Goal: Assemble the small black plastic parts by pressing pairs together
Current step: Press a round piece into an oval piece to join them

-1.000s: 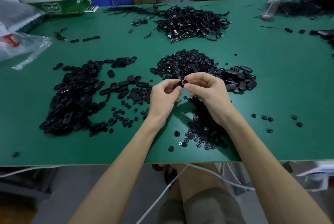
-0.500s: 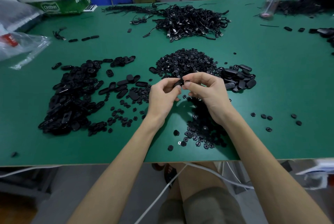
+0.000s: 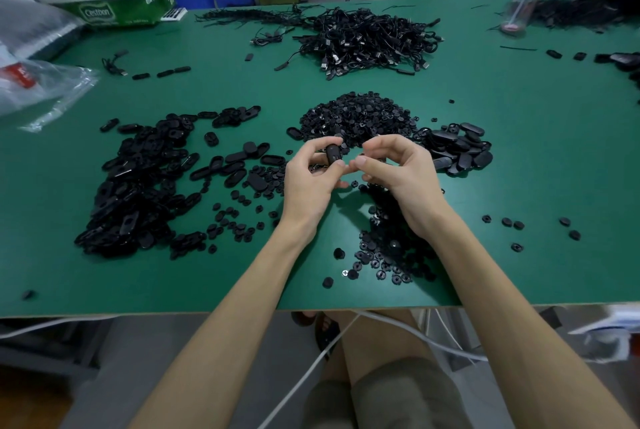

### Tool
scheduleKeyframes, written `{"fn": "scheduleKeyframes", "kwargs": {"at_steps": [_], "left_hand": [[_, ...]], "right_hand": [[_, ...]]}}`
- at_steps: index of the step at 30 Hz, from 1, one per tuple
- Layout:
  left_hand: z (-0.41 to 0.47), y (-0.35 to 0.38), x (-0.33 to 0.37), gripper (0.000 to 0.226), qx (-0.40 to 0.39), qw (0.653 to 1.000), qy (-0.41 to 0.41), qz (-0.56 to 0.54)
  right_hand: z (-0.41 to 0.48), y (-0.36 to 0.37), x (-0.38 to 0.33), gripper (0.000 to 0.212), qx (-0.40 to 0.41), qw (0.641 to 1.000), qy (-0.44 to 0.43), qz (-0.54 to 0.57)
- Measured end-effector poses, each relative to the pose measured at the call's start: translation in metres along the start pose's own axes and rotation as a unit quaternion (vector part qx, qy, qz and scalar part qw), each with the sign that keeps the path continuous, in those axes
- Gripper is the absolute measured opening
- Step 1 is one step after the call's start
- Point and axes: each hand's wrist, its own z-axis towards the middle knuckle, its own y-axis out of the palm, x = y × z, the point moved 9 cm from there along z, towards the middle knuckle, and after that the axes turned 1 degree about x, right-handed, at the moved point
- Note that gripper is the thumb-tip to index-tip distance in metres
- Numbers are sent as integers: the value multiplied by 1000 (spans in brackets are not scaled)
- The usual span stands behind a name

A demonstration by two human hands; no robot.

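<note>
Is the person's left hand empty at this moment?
No, the left hand pinches an oval black part between its thumb and fingers.

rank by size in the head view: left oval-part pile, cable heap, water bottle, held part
left oval-part pile
cable heap, which is farther off, so the order of these two is unsure
water bottle
held part, clearly the smallest
</note>
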Motion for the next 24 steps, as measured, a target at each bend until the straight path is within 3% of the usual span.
{"fn": "scheduleKeyframes", "kwargs": {"at_steps": [4,11,24], "left_hand": [[0,-6,-6,17,30,999,-27,-27],[-1,-4,-8,10,24,998,-34,-48],[0,0,-9,7,-4,999,-17,-46]], "right_hand": [[-1,0,-1,10,-8,1000,-9,-5],[0,-2,-3,16,-1,999,-17,-32],[2,2,-6,13,3,981,-69,-184]]}}
